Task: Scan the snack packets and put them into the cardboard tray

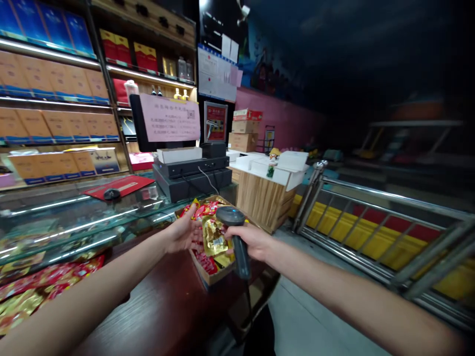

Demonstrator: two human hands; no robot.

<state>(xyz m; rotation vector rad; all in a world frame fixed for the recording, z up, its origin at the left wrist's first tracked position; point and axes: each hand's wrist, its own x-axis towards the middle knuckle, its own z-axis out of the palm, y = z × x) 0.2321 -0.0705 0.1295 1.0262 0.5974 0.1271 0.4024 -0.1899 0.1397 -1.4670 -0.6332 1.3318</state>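
My right hand [254,241] is closed around the handle of a dark handheld barcode scanner [230,216], its head tilted over an open cardboard box. A shiny gold snack packet [214,236] stands out just left of the scanner, above the box. Beside that packet's left edge is my left hand [185,231], thumb raised and fingers apart; whether the fingertips touch it I cannot tell. Red, yellow and gold snack packets [206,262] fill the box [211,279], which rests on a dark reddish-brown counter [148,291].
To the left runs a glass display counter [74,222] with more packets [48,287] at its near end. A monitor [166,118] with a pink sign stands above a black cash drawer [193,180]. Metal railings [371,212] line the right side. Boxed goods fill shelves [55,101] behind.
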